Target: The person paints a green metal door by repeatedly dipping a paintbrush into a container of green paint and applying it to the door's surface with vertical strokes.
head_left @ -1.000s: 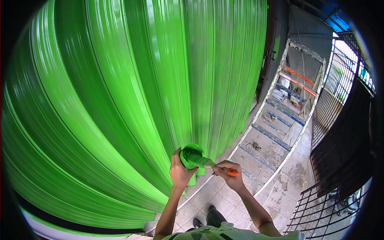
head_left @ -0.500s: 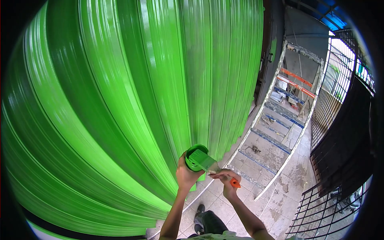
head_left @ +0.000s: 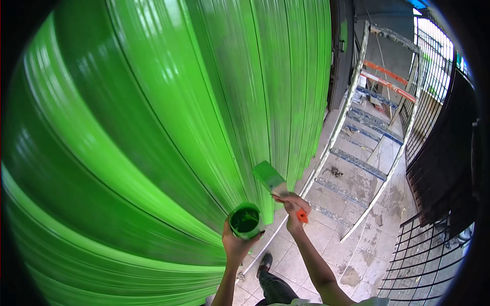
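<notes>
The left hand is curling round a cup holding green paint. The right hand is firmly gripping the brush, which is pointing towards the panel, apart from the cup. A ladder is standing rightward.

Gap between cup and brush — green wall beyond, ladder rightward.

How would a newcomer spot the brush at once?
Find the green wall, then the ladder right of it. Near the wall's lower edge, the right hand holds the brush. Flat green bristles and an orange handle end set it apart from the round cup in the left hand.
</notes>
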{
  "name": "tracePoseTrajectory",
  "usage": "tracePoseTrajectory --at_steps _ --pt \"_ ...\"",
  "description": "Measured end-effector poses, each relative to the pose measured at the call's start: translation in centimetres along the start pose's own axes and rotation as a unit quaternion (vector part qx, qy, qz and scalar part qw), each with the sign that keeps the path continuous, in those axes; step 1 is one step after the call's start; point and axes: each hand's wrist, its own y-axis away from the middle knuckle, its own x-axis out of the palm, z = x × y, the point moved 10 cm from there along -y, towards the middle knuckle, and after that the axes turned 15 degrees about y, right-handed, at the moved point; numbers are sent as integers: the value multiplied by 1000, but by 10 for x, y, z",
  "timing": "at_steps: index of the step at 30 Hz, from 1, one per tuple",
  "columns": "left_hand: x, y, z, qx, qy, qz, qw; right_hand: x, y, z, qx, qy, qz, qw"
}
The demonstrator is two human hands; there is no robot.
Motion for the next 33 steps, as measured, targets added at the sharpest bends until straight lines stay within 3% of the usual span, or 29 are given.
tracePoseTrajectory --at_steps 5,10,13,16,19,27,31,33 --pt "-14 20 33 -49 -22 55 997 44 -1 -56 -30 179 -12 983" --pt "-23 33 35 -87 -32 71 993 66 6 -90 22 219 -23 975" --pt "-29 39 42 -99 -43 69 992 83 -20 -65 -40 216 -21 975" --pt "-30 39 46 -108 -54 71 990 87 -67 -7 -161 127 -106 973" --pt "-30 41 47 -120 -54 66 989 88 -80 6 -182 139 -112 967" --pt "-31 53 63 -132 -55 66 987 67 30 -139 19 280 -15 960" --pt "-28 58 56 -130 -56 64 988 77 13 -143 39 288 -10 957" --pt "-26 61 50 -122 -59 62 989 82 -37 -98 -10 187 -77 979"
